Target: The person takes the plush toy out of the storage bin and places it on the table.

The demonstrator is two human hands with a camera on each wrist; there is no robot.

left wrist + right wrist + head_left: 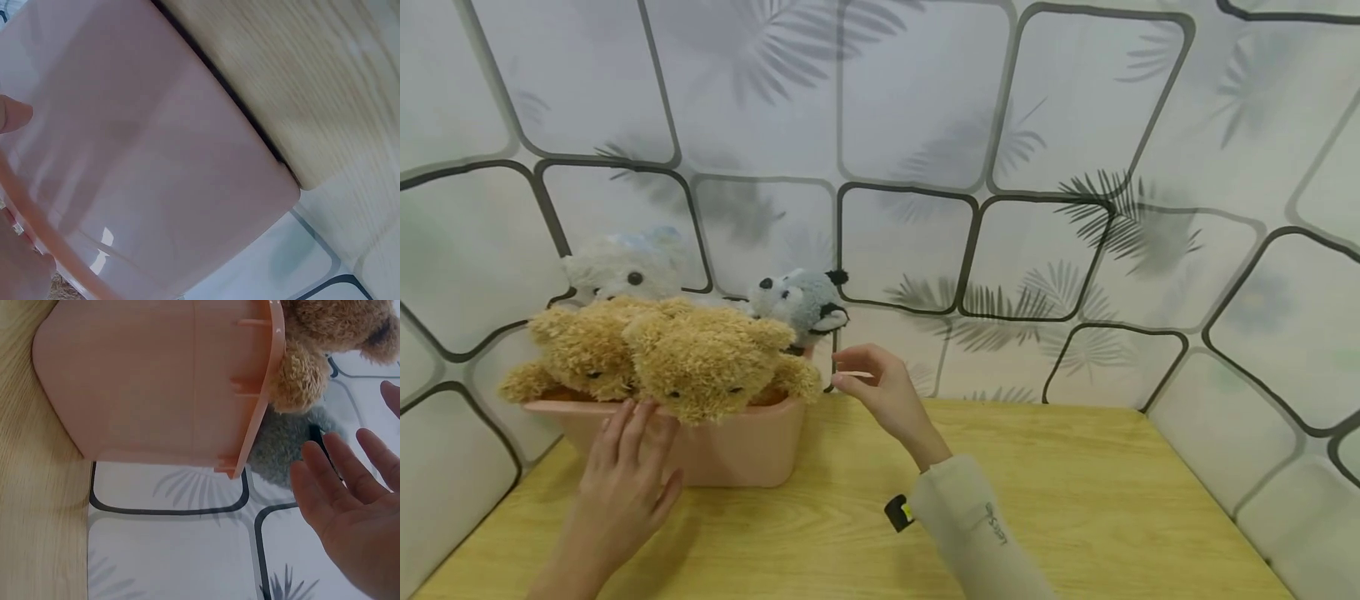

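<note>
A pink plastic bin (737, 454) stands on the table at the left, filled with plush toys. Two curly tan teddy bears (707, 354) lean over its front rim. Behind them sit a white plush toy (625, 265) and a grey-blue plush animal (805, 298) with black ears. My left hand (628, 471) rests its fingertips on the front rim below the bears; in the left wrist view its thumb (14, 114) lies by the bin's outer wall. To the right of the bin, my right hand (887, 396) is in the air with loosely bent fingers, near the grey-blue animal and holding nothing.
The yellow wood-grain table (1075, 500) extends to the right of the bin. Patterned fabric walls (910, 250) rise behind and at both sides. A small black item (898, 512) with a yellow-green mark shows at the right sleeve cuff (951, 487).
</note>
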